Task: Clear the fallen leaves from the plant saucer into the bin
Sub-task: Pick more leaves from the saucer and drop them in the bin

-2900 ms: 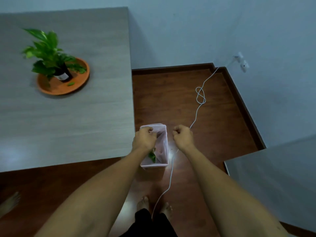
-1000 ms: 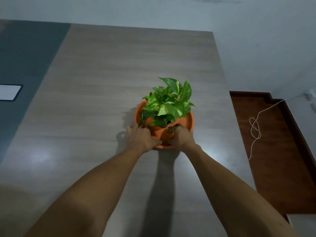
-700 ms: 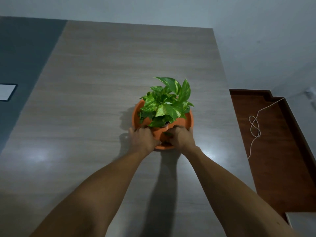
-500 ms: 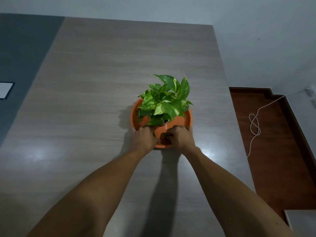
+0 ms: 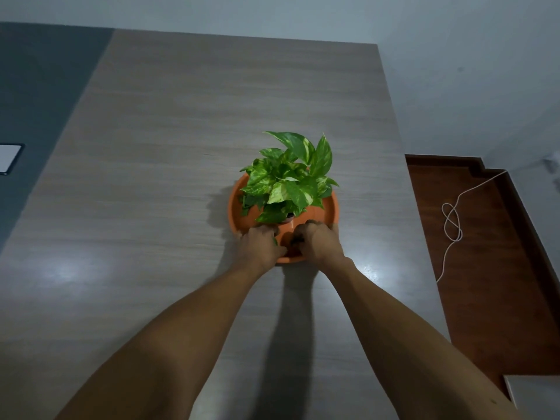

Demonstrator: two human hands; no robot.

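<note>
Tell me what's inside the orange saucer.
The potted plant stands in the saucer. Both the left hand and right hand cover its near part, hiding any loose leaves there.

Desk [image 5: 181, 147]: grey wood-grain top. White cord [image 5: 451, 225], looped, lies on brown floor [image 5: 485, 283] at right. Pale wall [image 5: 454, 71] behind.

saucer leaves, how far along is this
Done: cannot tell, the bin is out of view. In hand: left hand and right hand curl over the near side of the orange saucer, a bit of green beside the left. Left: carrying leaves to the bin.
</note>
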